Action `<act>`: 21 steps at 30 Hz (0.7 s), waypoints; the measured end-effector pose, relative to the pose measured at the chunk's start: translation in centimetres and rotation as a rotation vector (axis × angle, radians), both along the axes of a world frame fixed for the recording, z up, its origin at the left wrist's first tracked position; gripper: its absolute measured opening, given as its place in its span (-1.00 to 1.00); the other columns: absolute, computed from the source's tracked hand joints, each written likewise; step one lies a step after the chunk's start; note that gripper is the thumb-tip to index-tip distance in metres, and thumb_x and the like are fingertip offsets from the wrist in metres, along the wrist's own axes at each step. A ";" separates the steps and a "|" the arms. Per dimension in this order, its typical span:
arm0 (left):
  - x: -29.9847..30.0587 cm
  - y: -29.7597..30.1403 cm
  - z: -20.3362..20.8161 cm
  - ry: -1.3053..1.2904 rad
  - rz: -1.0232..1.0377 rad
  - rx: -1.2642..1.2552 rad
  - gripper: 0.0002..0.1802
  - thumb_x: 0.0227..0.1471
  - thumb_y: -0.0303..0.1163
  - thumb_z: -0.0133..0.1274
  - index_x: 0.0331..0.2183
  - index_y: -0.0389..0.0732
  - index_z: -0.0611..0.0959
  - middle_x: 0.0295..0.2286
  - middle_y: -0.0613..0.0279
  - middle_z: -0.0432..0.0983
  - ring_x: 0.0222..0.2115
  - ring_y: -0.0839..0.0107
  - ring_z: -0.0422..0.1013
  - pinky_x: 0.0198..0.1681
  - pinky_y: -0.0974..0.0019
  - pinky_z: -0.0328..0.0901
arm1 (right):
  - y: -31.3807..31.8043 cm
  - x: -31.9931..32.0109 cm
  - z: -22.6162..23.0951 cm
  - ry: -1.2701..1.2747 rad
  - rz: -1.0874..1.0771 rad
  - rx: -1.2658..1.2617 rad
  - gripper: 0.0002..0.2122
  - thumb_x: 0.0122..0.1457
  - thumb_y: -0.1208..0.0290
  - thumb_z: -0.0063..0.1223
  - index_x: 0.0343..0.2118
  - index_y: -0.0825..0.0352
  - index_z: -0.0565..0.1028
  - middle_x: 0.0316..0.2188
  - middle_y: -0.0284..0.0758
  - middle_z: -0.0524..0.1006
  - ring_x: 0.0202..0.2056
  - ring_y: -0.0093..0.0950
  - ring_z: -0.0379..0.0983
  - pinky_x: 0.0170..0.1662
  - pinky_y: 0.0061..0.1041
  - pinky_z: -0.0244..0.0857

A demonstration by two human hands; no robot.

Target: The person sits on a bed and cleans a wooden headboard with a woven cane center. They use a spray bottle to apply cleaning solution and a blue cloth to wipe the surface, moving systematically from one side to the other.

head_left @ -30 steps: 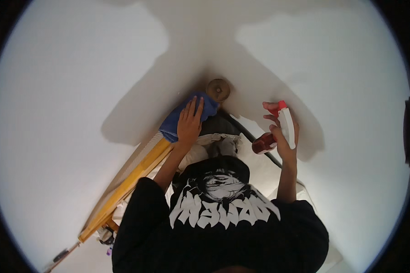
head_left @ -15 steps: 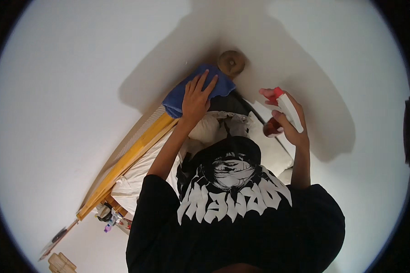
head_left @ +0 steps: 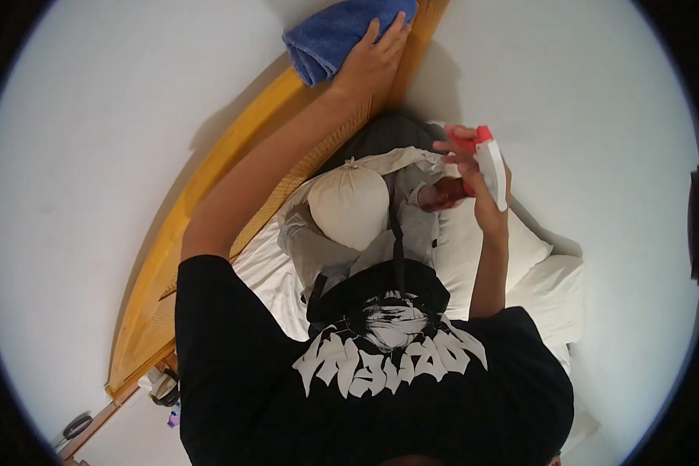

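My left hand (head_left: 373,64), its arm stretched far out, presses a folded blue cloth (head_left: 330,39) onto the top of a yellow-brown wooden bed frame (head_left: 210,159). Its fingers lie over the cloth beside the corner post. Well to the right, my right hand (head_left: 485,190) is wrapped round a spray bottle with a red and white spray head (head_left: 488,155). The bottle's dark reddish, see-through body (head_left: 446,194) points left, tilted. Part of the trigger is hidden by my fingers.
Below my arms lie a tied, cream cloth bundle (head_left: 349,203), white pillows (head_left: 485,248) and a white sheet (head_left: 268,272). Woven panelling (head_left: 307,163) fills the frame's inner side. White walls (head_left: 567,101) rise beyond the bed. Small items (head_left: 159,384) stand at the lower left.
My left hand and the cloth have gone farther away in the view, to the post. The view has shifted, showing more of the frame and bed; the round wooden knob has left it.
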State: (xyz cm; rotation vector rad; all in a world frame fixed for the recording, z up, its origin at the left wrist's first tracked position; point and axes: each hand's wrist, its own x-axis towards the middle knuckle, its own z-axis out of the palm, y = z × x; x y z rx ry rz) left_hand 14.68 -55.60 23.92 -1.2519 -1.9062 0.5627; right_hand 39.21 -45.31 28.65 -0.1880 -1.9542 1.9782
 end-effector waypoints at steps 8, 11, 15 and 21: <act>-0.3 4.8 -3.5 -0.507 -0.049 0.126 -0.62 -0.02 -0.35 0.04 -0.09 -0.13 0.56 -0.01 0.10 0.42 0.15 0.16 0.17 0.21 -0.05 -0.01 | 1.4 5.4 -3.3 -0.122 -0.011 0.000 -0.59 0.10 0.62 -0.17 0.07 0.46 0.33 0.01 -0.14 0.44 -0.05 -0.32 0.47 0.00 -0.38 0.31; 3.3 1.5 -6.9 -1.040 -0.063 0.244 -0.69 -0.05 -0.41 0.02 -0.18 -0.22 0.55 -0.21 -0.08 0.52 -0.11 -0.04 0.40 0.07 0.00 0.19 | 0.8 5.9 -4.4 -0.040 -0.048 -0.101 -0.61 0.16 0.56 -0.16 0.08 0.45 0.30 0.01 -0.16 0.43 -0.07 -0.33 0.48 -0.06 -0.40 0.35; 9.8 -10.3 -14.4 -1.333 0.116 0.534 -0.62 -0.09 -0.52 -0.02 -0.13 -0.27 0.51 -0.24 -0.21 0.49 -0.16 -0.16 0.40 -0.08 -0.04 0.28 | -1.5 4.7 -10.0 -0.054 -0.072 -0.202 -0.64 0.21 0.51 -0.15 0.07 0.45 0.29 0.02 -0.19 0.41 -0.12 -0.35 0.50 -0.12 -0.42 0.38; 26.5 -33.2 -25.9 -1.225 0.755 0.855 -0.57 -0.11 -0.44 0.06 -0.11 -0.32 0.48 -0.22 -0.29 0.48 -0.16 -0.17 0.41 -0.14 -0.08 0.31 | -9.6 5.2 -22.4 -0.115 0.266 -0.279 -0.65 0.22 0.54 -0.10 0.08 0.40 0.26 0.02 -0.25 0.35 -0.18 -0.42 0.51 -0.13 -0.47 0.40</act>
